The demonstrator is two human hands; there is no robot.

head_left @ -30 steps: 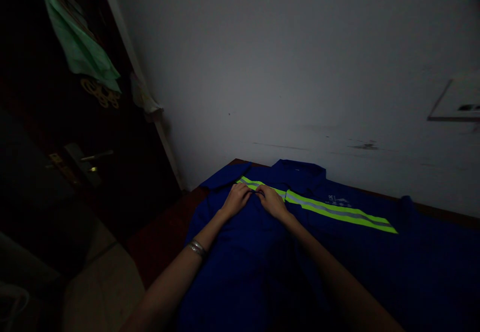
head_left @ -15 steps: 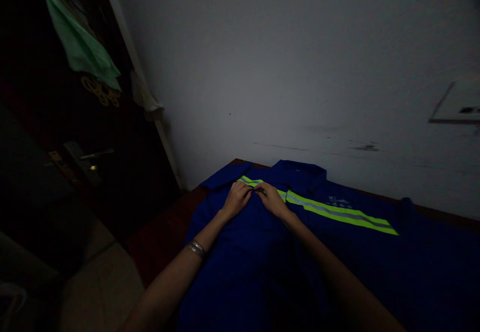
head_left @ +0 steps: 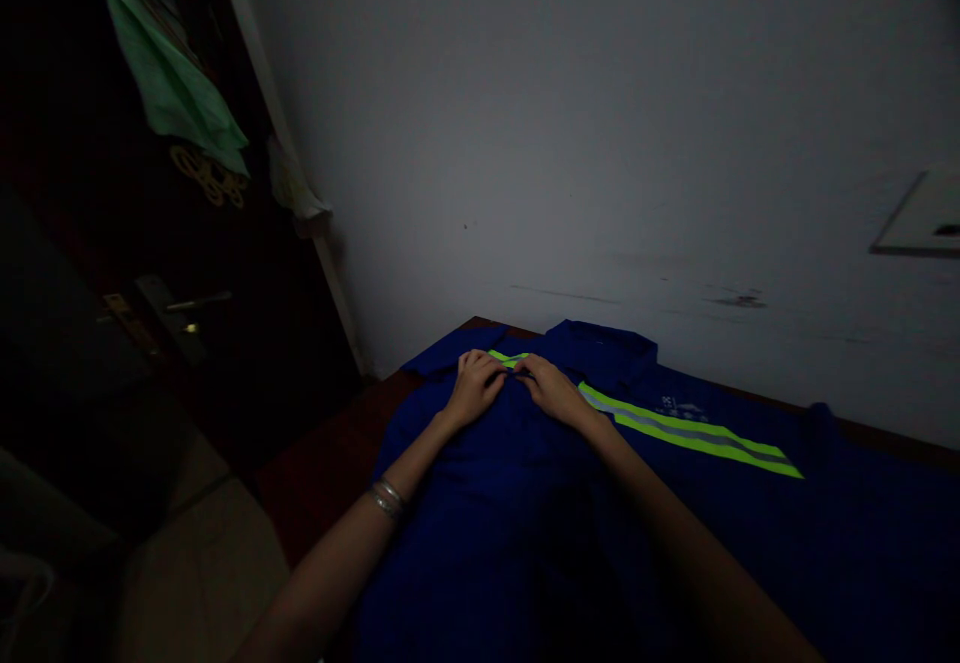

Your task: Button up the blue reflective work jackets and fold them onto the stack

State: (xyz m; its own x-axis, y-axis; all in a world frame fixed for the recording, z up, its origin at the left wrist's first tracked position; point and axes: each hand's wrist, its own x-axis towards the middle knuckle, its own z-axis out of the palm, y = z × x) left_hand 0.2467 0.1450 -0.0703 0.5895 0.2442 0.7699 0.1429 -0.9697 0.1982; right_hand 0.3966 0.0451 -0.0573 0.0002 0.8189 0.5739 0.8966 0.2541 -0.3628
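Note:
A dark blue work jacket [head_left: 480, 503] lies spread out, its collar [head_left: 604, 341] toward the wall. Across its chest runs a yellow-green reflective strip [head_left: 690, 433] with a grey middle band. My left hand [head_left: 475, 386] pinches the jacket's cloth just below the strip, fingers bent. Close beside it, my right hand [head_left: 553, 389] grips the same bit of cloth between thumb and fingers. Both sets of fingertips nearly meet. Whatever small part lies between them is too dark to make out. Silver bangles [head_left: 388, 496] circle my left wrist.
A pale wall [head_left: 570, 143] rises right behind the dark red tabletop [head_left: 322, 453]. To the left stands a dark door with a metal handle [head_left: 199, 301] and a green cloth [head_left: 169, 83] hanging on it. A wall socket [head_left: 926, 218] is at the right.
Both hands still pinch the cloth at nearly the same spot, with small shifts of the fingers. My right hand sits slightly farther right, and the view has shifted a little.

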